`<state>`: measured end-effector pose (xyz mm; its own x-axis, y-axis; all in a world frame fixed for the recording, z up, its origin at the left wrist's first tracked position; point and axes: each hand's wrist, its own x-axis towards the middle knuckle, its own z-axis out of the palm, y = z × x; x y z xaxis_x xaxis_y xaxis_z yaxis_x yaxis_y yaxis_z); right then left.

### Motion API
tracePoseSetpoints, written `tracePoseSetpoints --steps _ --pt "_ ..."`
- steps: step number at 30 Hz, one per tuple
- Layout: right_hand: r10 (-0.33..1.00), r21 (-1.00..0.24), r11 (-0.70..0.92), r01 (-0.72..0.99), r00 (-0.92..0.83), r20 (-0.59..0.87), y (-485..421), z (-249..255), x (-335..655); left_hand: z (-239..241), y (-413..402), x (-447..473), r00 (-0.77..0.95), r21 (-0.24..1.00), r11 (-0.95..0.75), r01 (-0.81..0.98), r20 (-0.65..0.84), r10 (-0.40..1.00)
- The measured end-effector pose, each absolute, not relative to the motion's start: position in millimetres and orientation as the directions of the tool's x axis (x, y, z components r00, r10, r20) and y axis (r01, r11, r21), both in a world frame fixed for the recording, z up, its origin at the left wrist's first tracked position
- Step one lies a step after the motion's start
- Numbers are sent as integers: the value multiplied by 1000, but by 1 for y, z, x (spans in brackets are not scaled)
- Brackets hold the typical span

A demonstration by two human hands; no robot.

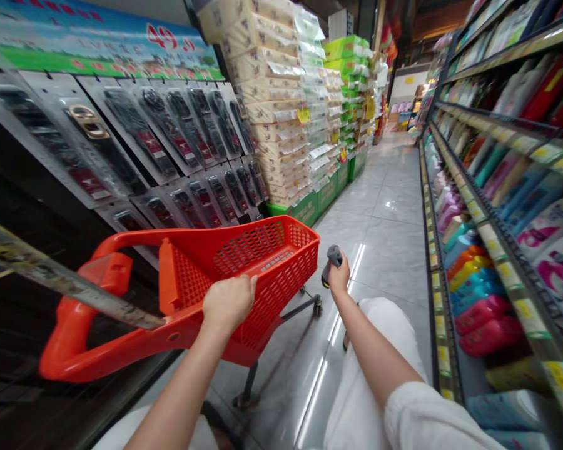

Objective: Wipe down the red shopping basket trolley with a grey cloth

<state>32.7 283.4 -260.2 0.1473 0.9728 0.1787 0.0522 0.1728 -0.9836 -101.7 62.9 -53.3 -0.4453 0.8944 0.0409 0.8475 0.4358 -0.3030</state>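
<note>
My left hand (229,301) is closed over the near rim of a red plastic shopping cart (281,294). The cart's lattice basket shows no goods in the part I can see, and its handle loop points to the left. In my right hand (340,275), held out just right of the cart, is a dark grey handheld device (332,262) with a bit of yellow at its lower end. It looks like a small scanner, but its exact kind is unclear. The fingers wrap round its grip, apart from the cart.
Shelves (492,231) of bottles line the right side. Packaged belts (136,131) hang on the left under a price banner (164,37). Stacked boxes (272,94) stand beyond the cart. A scuffed bar (84,284) crosses the cart handle. The tiled aisle floor (389,225) runs ahead.
</note>
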Motion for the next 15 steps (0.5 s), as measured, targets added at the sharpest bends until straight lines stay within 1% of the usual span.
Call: tracePoseSetpoints --steps 2,4,7,9,11,13,15 --pt "975 -981 193 22 109 194 300 -252 21 -54 64 -102 -453 -313 442 841 39 890" --pt "981 -981 188 -43 48 186 305 -247 0 -54 65 -103 -449 -319 436 841 36 893" --pt "984 -973 177 -150 39 173 284 -250 -34 -55 66 -104 -434 -327 419 847 31 901" --pt "976 -970 214 -115 74 206 254 -257 -51 -56 66 -105 -427 -333 412 848 30 904" --pt "964 -964 264 -29 51 263 217 -265 -58 -56 66 -105 -426 -337 411 847 31 904" --pt "948 -949 316 18 -53 315 184 -273 -56 -56 66 -104 -425 -339 412 846 39 904" --pt "924 -937 351 -1 -166 346 164 -277 -46 -57 66 -104 -423 -341 413 845 48 905"
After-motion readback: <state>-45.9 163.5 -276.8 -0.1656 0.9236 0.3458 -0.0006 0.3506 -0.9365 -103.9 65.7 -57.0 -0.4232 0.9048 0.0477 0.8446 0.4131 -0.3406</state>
